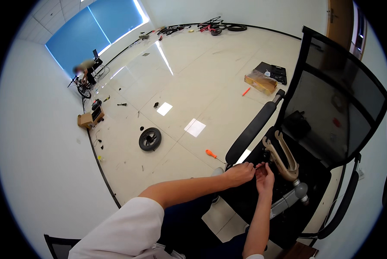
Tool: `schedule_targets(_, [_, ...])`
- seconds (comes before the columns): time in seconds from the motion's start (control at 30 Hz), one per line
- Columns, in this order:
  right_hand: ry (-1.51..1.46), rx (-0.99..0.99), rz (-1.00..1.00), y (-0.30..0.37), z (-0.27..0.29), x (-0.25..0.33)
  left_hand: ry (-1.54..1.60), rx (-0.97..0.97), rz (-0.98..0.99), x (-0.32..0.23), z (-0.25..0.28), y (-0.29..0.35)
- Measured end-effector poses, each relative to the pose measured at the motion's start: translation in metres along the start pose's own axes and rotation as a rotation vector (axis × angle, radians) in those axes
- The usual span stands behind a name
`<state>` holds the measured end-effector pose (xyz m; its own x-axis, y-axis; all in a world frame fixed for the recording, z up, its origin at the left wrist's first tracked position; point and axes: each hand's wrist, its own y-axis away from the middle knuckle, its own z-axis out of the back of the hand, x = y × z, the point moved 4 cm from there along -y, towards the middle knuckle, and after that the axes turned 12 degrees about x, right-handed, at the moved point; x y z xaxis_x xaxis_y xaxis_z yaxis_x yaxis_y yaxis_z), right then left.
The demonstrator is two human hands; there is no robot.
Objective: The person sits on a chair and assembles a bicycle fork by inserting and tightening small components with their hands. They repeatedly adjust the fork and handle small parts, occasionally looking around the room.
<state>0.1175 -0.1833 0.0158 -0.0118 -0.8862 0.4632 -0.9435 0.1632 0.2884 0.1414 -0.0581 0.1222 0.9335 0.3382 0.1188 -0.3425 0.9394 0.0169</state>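
Observation:
My left hand (241, 174) is closed in a pinch above the front of the black office chair's seat (241, 194). Close beside it, my right hand (264, 179) has its palm turned up and its fingers curled in. The fingertips of both hands nearly meet around something small and dark, too small to name. Just right of my hands, a bronze-coloured bicycle fork (284, 162) lies on the seat, its two prongs pointing away from me. A grey metal frame piece with a rounded joint (300, 190) adjoins the fork's near end.
An orange-handled screwdriver (210, 153) lies on the floor left of the chair, with a small wheel (150, 139) farther left. Beyond the armrest are a yellow box (261, 83) and an opened black tool case (271, 72). Another person (88, 71) works by a bicycle at the far left.

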Motion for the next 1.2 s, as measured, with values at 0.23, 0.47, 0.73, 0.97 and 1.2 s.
schedule_targets(0.23, [0.018,0.083,-0.003,0.001,-0.005,-0.005,0.077,-0.117,0.037,0.005,-0.012,0.006])
schedule_targets(0.47, [0.121,-0.045,0.029,0.005,-0.011,-0.004,0.402,-0.185,0.244,-0.001,-0.029,0.007])
schedule_targets(0.73, [0.182,-0.116,-0.047,0.010,-0.009,0.001,2.071,0.004,0.845,-0.030,-0.055,0.000])
schedule_targets(0.97, [0.130,-0.025,-0.016,0.004,-0.001,-0.001,2.357,0.234,0.783,-0.006,-0.057,0.002])
schedule_targets(1.2, [0.239,-0.037,-0.002,0.005,-0.003,0.005,1.689,0.226,0.661,0.007,-0.067,-0.020])
